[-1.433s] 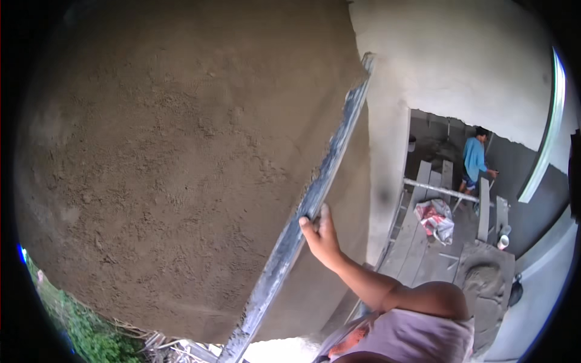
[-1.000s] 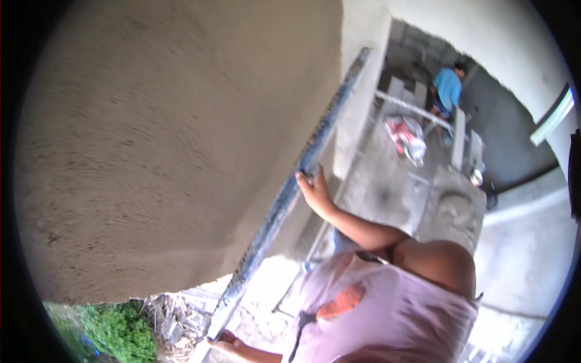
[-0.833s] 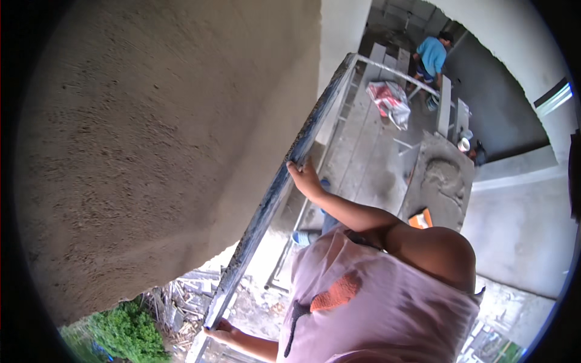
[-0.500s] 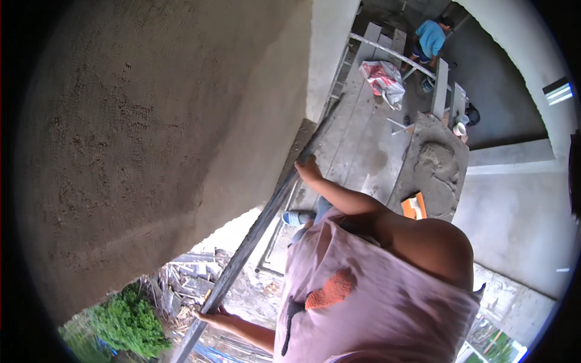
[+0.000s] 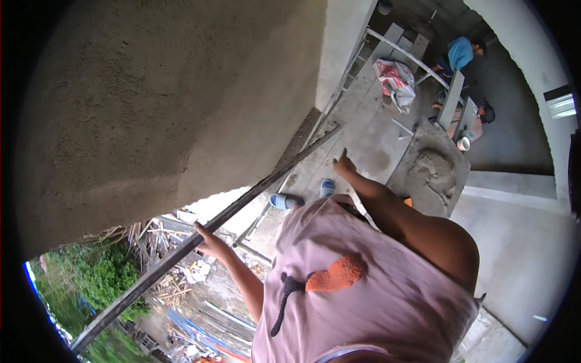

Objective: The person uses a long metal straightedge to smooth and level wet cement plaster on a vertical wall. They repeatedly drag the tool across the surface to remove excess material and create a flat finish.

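My left hand (image 5: 212,243) is closed around a long grey straightedge bar (image 5: 254,192), toward its lower half. The bar slants from the lower left up to the planks, near the bottom edge of a grey plastered wall (image 5: 181,109). My right hand (image 5: 345,164) is off the bar, above the planks, with a finger stretched out and nothing in its grasp. To its right lies a heap of wet mortar (image 5: 433,169) on a board. An orange float (image 5: 408,202) shows only a sliver behind my right arm.
Beneath me is a plank platform (image 5: 357,130), with debris far below its left edge (image 5: 181,290). A red-and-white sack (image 5: 396,85) lies farther along. Beyond a metal rail are a person in blue (image 5: 461,54) and another in a dark cap (image 5: 478,124). A white bucket (image 5: 463,144) stands beside the mortar board.
My right hand has let go of the bar and moved right. The bar has tilted flatter, its lower end swinging left, still in my left hand. A second person has come into view.
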Available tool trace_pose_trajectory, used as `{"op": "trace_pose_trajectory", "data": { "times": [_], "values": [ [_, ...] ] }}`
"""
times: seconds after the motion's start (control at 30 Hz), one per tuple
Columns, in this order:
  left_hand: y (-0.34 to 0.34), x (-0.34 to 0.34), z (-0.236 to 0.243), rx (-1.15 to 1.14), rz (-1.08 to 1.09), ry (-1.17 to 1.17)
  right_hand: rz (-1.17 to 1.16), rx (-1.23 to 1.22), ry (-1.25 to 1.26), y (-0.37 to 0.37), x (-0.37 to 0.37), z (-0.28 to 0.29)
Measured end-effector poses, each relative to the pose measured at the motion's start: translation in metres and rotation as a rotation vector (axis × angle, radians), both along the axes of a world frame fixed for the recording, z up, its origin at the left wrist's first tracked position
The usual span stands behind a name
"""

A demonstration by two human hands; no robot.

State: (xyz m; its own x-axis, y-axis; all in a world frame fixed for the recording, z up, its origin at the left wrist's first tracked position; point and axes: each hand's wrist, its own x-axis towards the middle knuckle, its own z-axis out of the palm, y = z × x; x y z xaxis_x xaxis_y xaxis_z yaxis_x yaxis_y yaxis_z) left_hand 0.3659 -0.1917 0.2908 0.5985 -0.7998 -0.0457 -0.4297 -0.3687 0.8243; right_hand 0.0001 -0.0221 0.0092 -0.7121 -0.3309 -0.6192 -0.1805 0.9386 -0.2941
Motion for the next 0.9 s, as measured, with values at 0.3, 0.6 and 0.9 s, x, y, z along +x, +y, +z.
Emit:
{"op": "trace_pose_trajectory", "data": {
  "times": [0.3, 0.6, 0.9],
  "values": [
    [0.032, -0.029, 0.028, -0.02, -0.133, 0.065, 0.016, 0.048, -0.06, 0.115, -0.035, -0.032],
    [0.071, -0.082, 0.063, -0.095, -0.43, 0.023, 0.012, -0.157, -0.115, 0.084, -0.039, 0.004],
    [0.06, -0.088, 0.069, -0.266, -0.69, -0.007, -0.058, -0.312, 0.11, 0.137, -0.022, -0.044]
  ]
}}
